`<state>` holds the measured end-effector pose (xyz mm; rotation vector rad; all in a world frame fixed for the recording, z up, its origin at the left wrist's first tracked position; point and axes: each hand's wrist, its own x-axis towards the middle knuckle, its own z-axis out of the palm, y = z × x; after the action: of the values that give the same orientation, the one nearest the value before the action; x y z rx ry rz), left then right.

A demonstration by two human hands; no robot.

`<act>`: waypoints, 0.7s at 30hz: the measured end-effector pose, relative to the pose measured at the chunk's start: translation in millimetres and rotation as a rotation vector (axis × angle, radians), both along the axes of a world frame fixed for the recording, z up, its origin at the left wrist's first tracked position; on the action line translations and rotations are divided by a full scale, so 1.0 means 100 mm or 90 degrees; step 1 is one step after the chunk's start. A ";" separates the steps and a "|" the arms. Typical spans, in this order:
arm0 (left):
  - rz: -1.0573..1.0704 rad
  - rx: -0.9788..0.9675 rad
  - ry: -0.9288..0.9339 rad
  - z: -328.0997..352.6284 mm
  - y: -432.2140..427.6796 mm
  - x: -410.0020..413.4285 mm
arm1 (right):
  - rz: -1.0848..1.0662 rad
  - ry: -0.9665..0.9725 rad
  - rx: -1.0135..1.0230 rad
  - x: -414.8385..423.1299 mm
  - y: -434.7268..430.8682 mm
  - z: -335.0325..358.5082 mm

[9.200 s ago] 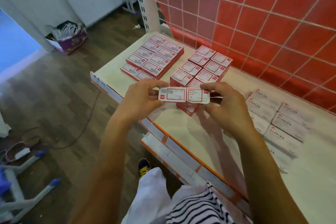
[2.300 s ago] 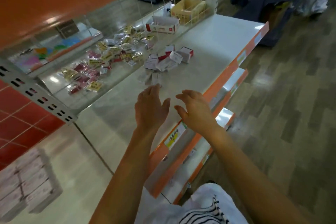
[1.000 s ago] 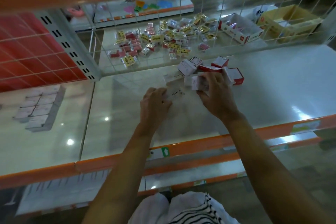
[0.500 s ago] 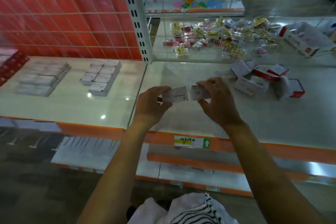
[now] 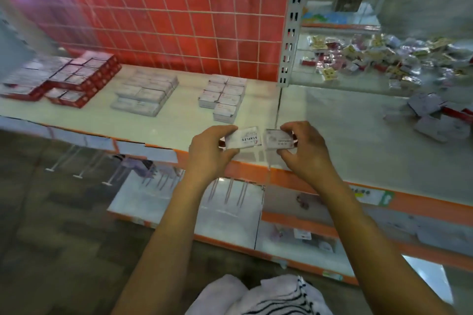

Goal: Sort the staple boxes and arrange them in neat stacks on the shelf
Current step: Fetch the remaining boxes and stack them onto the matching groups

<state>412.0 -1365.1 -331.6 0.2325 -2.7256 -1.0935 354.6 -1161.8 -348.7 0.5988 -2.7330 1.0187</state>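
Two staple boxes are held side by side just over the front edge of the shelf (image 5: 179, 120). The left hand (image 5: 212, 151) pinches the STAPLES box (image 5: 244, 138) and the right hand (image 5: 304, 148) pinches the second box (image 5: 280, 138) (its print unreadable). Three sorted groups sit behind: red stacks (image 5: 76, 79) at 10 o'clock, a wide white block (image 5: 146, 94) at 11 and a narrow white block (image 5: 224, 96) at 12. Blur defeats counting the boxes in them, and the frame cuts off the loose pile (image 5: 435, 120) at 3 o'clock

The word "STAPLES" stood in dark capitals on the white staple box (image 5: 244, 138) held in the left hand (image 5: 210, 151). Fainter print beside it was too blurred to read. The second white box (image 5: 280, 138), held in the right hand (image 5: 304, 148), carried a line of small print that could not be made out. The shelf-edge label (image 5: 372, 195) was likewise illegible.
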 end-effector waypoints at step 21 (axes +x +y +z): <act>0.073 0.016 -0.005 -0.06 -1.32 0.20 | 0.042 -0.046 0.001 0.08 -1.44 0.03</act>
<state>432.1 -1497.2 -337.5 0.3931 -2.6697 -1.0980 362.7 -1305.8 -346.2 0.6688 -2.7936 1.0729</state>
